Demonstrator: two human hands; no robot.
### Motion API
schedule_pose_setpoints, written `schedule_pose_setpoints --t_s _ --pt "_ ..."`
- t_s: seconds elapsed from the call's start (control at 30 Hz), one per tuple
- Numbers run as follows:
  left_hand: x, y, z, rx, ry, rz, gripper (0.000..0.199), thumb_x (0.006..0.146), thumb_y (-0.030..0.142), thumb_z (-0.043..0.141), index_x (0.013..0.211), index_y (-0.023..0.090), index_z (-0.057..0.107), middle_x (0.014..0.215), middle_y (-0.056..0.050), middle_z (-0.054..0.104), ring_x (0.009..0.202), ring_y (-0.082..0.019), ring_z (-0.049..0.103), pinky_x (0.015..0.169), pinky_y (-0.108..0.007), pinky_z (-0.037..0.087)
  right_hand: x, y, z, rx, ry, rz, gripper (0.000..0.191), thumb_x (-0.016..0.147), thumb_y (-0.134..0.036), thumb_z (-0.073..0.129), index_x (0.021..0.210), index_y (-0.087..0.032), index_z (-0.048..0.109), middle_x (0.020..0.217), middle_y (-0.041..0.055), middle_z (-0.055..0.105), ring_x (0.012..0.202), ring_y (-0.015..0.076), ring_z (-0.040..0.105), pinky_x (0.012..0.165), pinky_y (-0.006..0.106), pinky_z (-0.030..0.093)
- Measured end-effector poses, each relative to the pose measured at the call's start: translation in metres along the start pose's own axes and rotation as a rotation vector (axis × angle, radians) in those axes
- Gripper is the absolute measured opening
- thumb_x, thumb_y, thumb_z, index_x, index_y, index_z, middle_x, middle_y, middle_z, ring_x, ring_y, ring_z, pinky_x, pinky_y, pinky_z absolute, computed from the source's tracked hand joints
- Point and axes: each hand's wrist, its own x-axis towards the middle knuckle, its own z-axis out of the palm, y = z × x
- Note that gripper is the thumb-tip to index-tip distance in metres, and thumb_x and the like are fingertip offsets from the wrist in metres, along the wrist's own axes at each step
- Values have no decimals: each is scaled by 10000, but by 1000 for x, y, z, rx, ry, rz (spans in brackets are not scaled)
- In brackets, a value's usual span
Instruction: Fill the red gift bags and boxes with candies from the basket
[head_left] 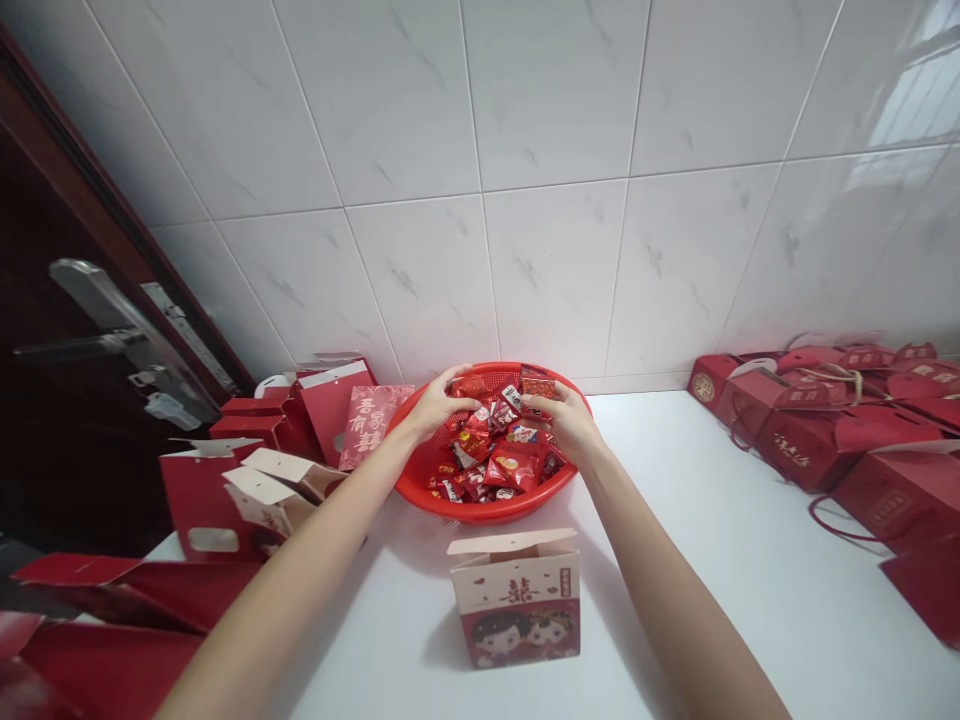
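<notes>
A red plastic basket holds many small candies in red wrappers. Over its left part, my left hand has its fingers curled at a red packet. My right hand is at the basket's right side, fingers closed on a red-wrapped candy. Nearer to me, a small white and red box with two cartoon faces stands upright on the white table, its top flaps open. What is inside the box is hidden.
Red and white boxes crowd the left side beside a dark door. A patterned red box touches the basket's left. Several red boxes with cords line the right. A tiled wall rises behind.
</notes>
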Motion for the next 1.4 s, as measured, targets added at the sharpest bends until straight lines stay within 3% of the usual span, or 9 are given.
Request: schedule_pose_setpoints --t_s 0.13,0.43,0.57,0.63,0.73,0.83,0.97,1.17,1.4 --pt "0 1 0 17 -5 39 741 479 138 828 1197 178 645 1268 -77 655 1165 -258 600 1000 -359 483 -1 -1 1 -1 13 6 296 592 -205 795 873 -186 704 920 35 730 819 185 673 695 303 590" --pt "-4 9 -2 -253 -105 -157 680 511 39 820 1167 149 676 865 -24 741 681 -132 666 706 -270 537 3 3 0 -6 10 -1 279 605 -210 790 866 -186 698 925 45 731 812 189 676 657 291 588" --pt "2 7 -6 -252 11 -212 238 732 247 754 950 149 743 950 -75 759 778 -170 694 653 -249 533 3 2 -1 -10 20 3 270 602 -205 787 856 -190 696 906 42 730 800 183 672 646 281 583" --pt "5 6 -9 -260 52 -244 202 808 327 679 887 155 751 995 -92 762 838 -198 703 628 -251 535 3 1 0 -7 24 10 266 600 -201 782 850 -188 692 892 41 728 780 179 670 643 281 579" --pt "7 5 -11 -289 49 -270 148 771 246 688 867 159 759 1022 -89 761 864 -191 694 621 -234 531 3 0 0 0 29 21 259 596 -195 776 839 -184 684 873 37 722 761 173 666 638 281 576" --pt "7 5 -12 -297 40 -281 188 695 119 710 869 160 768 1012 -77 760 851 -166 676 610 -207 510 2 0 0 2 34 20 258 593 -193 774 834 -184 682 874 32 715 764 172 664 632 279 579" --pt "6 6 -12 -356 41 -285 152 695 132 696 828 145 771 971 -89 761 868 -174 667 708 -239 529 3 0 0 2 28 18 246 609 -202 769 839 -184 682 899 37 716 782 177 671 645 287 586" --pt "1 9 -14 -316 -155 -222 462 518 13 658 951 126 772 1006 -90 758 1017 -201 649 864 -256 498 5 2 -1 15 28 31 192 643 -194 748 824 -184 684 904 37 718 766 177 676 650 300 600" --pt "3 4 -17 -263 -171 -228 421 580 -12 659 958 144 759 940 -60 750 940 -181 671 832 -256 518 5 2 -1 18 44 36 171 642 -190 744 802 -183 684 879 33 709 753 171 663 624 285 594"
